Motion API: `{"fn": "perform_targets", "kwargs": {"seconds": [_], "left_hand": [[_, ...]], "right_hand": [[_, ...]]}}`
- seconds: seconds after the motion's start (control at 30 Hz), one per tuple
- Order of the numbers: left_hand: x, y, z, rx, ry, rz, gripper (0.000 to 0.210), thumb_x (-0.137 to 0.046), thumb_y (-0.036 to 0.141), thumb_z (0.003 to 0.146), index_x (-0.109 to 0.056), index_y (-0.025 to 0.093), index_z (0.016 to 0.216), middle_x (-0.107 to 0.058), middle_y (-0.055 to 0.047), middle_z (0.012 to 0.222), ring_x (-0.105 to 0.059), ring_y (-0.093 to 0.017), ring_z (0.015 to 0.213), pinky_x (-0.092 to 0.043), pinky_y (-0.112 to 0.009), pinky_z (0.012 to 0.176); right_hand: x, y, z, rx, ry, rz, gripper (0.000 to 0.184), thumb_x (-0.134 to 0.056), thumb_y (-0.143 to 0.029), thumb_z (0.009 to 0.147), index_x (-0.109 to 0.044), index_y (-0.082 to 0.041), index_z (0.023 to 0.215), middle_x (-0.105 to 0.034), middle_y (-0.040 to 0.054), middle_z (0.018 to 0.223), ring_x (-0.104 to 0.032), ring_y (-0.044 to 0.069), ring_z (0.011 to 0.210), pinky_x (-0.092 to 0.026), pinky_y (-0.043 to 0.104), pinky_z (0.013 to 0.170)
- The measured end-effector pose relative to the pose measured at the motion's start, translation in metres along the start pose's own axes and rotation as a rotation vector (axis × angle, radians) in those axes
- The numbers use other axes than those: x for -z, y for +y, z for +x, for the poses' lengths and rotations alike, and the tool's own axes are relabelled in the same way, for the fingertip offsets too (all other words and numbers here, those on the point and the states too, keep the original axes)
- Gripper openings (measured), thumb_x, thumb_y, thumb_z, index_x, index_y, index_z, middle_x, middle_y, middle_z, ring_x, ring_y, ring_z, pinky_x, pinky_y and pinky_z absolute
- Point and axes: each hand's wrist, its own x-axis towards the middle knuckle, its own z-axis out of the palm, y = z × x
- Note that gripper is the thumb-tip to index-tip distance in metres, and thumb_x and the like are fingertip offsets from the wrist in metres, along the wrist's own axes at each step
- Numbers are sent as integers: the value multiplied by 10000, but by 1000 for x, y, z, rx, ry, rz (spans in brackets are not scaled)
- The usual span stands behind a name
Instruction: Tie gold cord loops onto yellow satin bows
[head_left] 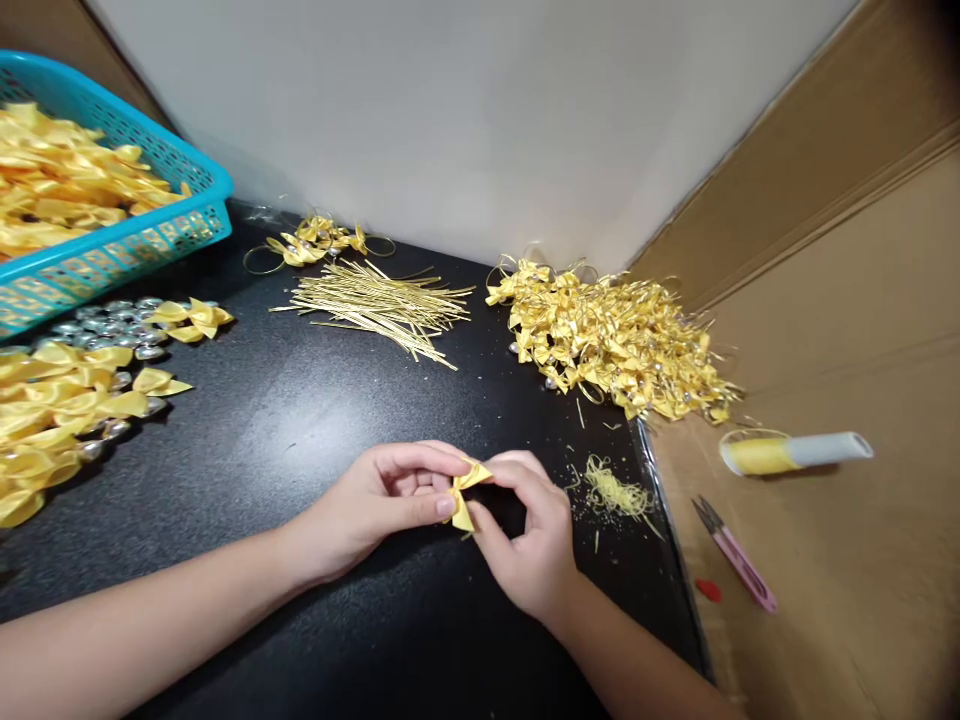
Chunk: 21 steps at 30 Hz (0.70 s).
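Between my two hands is a yellow satin ribbon bow, held just above the black tabletop. My left hand pinches one side of it between thumb and fingers. On the other side, the fingers of my right hand close on the bow's tails. Part of the bow is hidden behind the fingertips. Beyond my hands lies a loose bundle of gold ties. A large heap of finished-looking bows with gold loops sits at the back right.
A blue basket full of yellow bows stands at the left. Near it lie silver beads and a pile of bows. Thread scraps, pink-handled snips, a thread-wrapped tube and a red piece are at the right.
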Motion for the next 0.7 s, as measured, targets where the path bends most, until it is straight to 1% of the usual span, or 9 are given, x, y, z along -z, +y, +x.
{"fn": "perform_targets", "kwargs": {"seconds": [0.07,0.1,0.17,0.27,0.37,0.43,0.53,0.7], "left_hand": [[2,1,0,-75,-7,130,184,-806,179,761,-807,263,925,-730,-16,1003,-654,-86,760,-547,-160,707],[3,1,0,-111,-16,200,202,-777,162,788,-801,274,955,-726,-18,1032,-657,-89,780,-548,-160,718],[1,1,-1,-178,-33,319,242,-729,133,826,-788,288,1001,-720,-23,1067,-665,-98,831,-547,-151,733],[-2,1,-3,-253,-23,411,288,-701,110,837,-775,302,1040,-713,-25,1090,-677,-115,902,-551,-142,745],[-5,0,-4,-282,-7,461,316,-692,116,844,-758,313,1081,-702,-28,1124,-686,-128,933,-566,-157,761],[-5,-1,-4,-300,-10,499,324,-678,121,857,-745,309,1113,-695,-37,1146,-688,-140,956,-576,-173,774],[-5,-1,-4,-341,-22,579,331,-650,112,876,-730,292,1142,-695,-49,1155,-688,-157,995,-581,-197,804],[-7,1,-4,-434,-43,684,353,-635,90,873,-724,299,1143,-710,-35,1110,-690,-153,985,-578,-193,789]], "right_hand": [[3,-1,1,52,86,-77,187,-640,-120,810,-679,-207,970,-695,58,954,-630,202,922,-519,368,834],[4,-2,1,75,121,-120,191,-640,-119,811,-683,-214,971,-678,59,980,-615,204,945,-505,380,854],[5,-3,1,101,149,-182,165,-663,-125,809,-702,-220,938,-641,54,977,-593,198,941,-495,369,840],[1,-3,1,93,128,-205,118,-713,-142,800,-728,-222,886,-614,45,939,-573,186,912,-487,338,801],[-1,-2,1,55,134,-194,85,-737,-144,791,-737,-217,836,-595,36,897,-557,177,881,-474,328,783],[-3,-1,1,23,118,-171,91,-743,-138,784,-739,-212,837,-591,35,890,-555,177,876,-471,327,780],[-4,-3,0,-20,91,-134,115,-732,-122,787,-741,-216,852,-591,32,895,-550,175,876,-467,321,777],[-7,-6,-2,-87,69,-121,122,-676,-102,824,-694,-216,785,-556,10,868,-527,162,868,-436,305,791]]}}
